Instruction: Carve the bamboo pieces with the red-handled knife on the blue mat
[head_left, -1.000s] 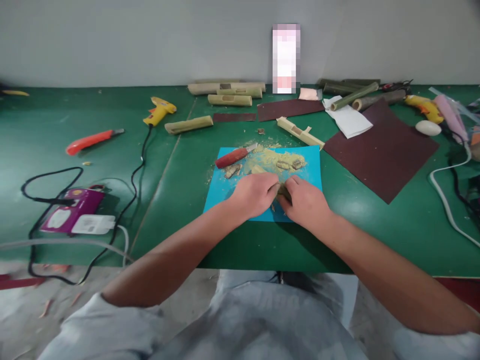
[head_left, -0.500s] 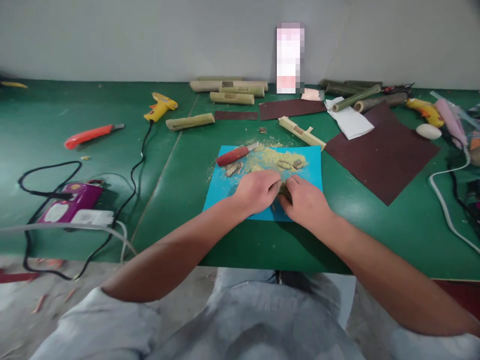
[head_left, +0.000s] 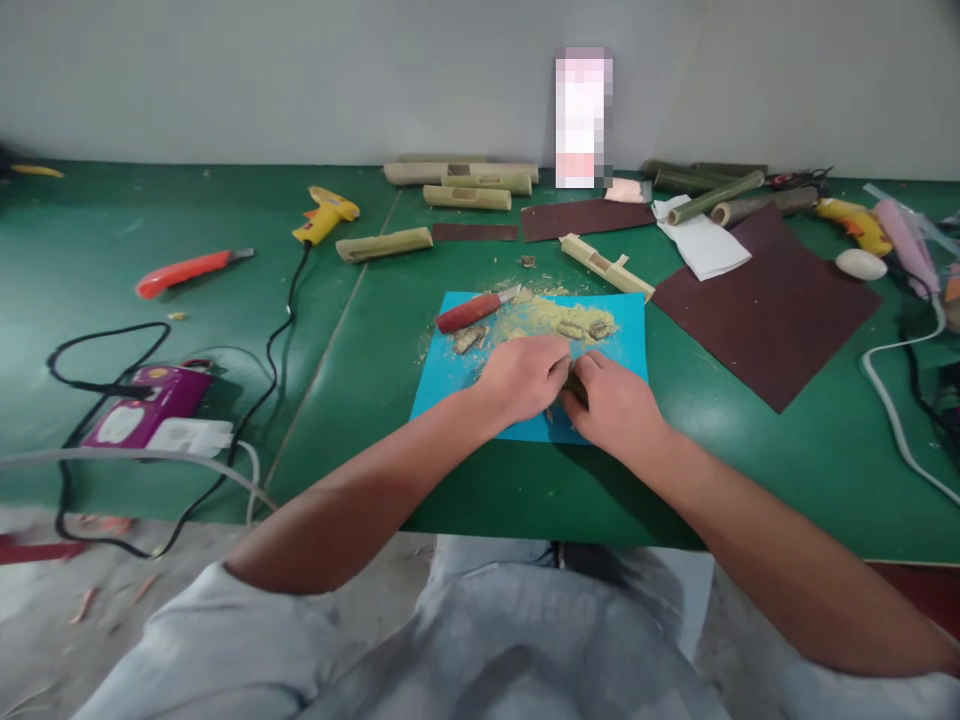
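Observation:
My left hand [head_left: 525, 378] and my right hand [head_left: 616, 397] meet over a blue sheet [head_left: 442, 395]. Both are closed, pinching a small greenish-brown piece [head_left: 574, 380] that looks like bark or wood. Fingers hide most of it, so its full shape cannot be made out. Beyond the hands, yellow-green shavings [head_left: 536, 318] are scattered across the sheet. Rough brown chunks [head_left: 470, 340] lie at the left of the pile, and others [head_left: 598, 329] at its right. A red-handled knife [head_left: 474, 312] rests across the sheet's upper left corner, blade pointing right.
Cut bamboo tubes [head_left: 466, 198] line the back; a notched one [head_left: 606, 268] lies beyond the sheet. Brown sandpaper-like sheets [head_left: 772, 320] and white paper [head_left: 703, 240] are right. Left are a yellow glue gun [head_left: 326, 215], an orange cutter [head_left: 187, 274] and a corded purple box [head_left: 169, 400].
The whole view has shifted slightly right. Both hands stay together over the sheet; the left has edged up toward the right, and less of the piece shows between them.

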